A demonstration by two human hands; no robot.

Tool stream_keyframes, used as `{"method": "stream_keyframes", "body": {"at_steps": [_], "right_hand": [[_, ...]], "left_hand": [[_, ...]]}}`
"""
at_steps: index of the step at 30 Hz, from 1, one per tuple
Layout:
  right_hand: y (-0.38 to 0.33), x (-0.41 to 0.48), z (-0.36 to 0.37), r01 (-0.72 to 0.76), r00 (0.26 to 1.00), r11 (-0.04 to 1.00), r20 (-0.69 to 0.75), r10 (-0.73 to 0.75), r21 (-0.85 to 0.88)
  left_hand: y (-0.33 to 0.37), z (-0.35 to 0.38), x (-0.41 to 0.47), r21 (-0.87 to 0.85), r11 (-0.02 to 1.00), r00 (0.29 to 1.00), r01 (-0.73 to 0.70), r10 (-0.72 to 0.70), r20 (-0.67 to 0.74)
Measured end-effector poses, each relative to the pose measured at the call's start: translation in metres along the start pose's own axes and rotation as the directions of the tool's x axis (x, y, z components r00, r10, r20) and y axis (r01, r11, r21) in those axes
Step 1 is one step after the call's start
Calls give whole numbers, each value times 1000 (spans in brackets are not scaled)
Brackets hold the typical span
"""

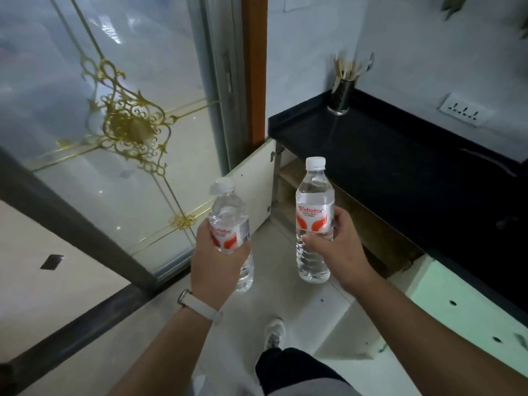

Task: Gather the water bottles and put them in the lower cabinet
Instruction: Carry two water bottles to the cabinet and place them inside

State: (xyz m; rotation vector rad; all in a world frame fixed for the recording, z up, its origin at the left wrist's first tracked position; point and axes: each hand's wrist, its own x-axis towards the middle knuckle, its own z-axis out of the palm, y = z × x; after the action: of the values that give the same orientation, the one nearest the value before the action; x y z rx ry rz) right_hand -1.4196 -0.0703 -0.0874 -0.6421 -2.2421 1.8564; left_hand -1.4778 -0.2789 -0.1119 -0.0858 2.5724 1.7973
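Two bottles in hand, one apiece. The left hand [213, 252] is wrapped around the label of the left water bottle [228, 212], with the white cap up and leaning slightly away. The right hand [337, 247] holds the right water bottle [314, 195] the same way. Its fingers [314, 240] are curled across the lower edge of the red Wahaha label, and this bottle stands nearly upright. Both look full and sealed.

Just beyond the right fingers the lower cabinet [288, 175] is open under the black surface [400, 155], and a wooden shelf shows inside. Its white door [251, 192] is swung out between the two bottles, beyond the left fingers. A second panel [457, 295] hangs open below the right forearm.

The gathering looks done for this pair and the cabinet is ready, but neither bottle is inside yet. They are in the air above the floor, in front of the opening. What is left is to lower them in and set them on a shelf. I cannot tell whether more bottles wait elsewhere. On the surface only a utensil holder [341, 98] shows.
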Motion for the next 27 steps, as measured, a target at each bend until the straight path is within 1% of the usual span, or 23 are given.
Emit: {"method": "stream_keyframes", "body": {"at_steps": [5,10,14,17,22,25,27], "right_hand": [[11,58,7,-60,998,996,-25,62,70],[5,124,7,-76,996,992,-43,80,105],[5,165,-4,-88,992,985,-78,100,149],[5,179,-19,-85,988,971,-107,112,225],[9,185,-45,-88,971,945,-186,153,314],[16,185,-54,-105,953,954,-244,177,282],[24,182,-57,-123,938,952,-281,204,279]], "left_hand": [[8,20,49,56,998,998,15,-18,54],[31,50,106,152,988,996,-42,29,89],[43,75,136,191,980,993,-62,41,113],[52,91,151,219,971,988,-91,61,143],[69,123,171,277,945,965,-175,109,237],[71,145,182,276,936,947,-217,133,294],[68,157,189,278,936,934,-217,116,339]]}}
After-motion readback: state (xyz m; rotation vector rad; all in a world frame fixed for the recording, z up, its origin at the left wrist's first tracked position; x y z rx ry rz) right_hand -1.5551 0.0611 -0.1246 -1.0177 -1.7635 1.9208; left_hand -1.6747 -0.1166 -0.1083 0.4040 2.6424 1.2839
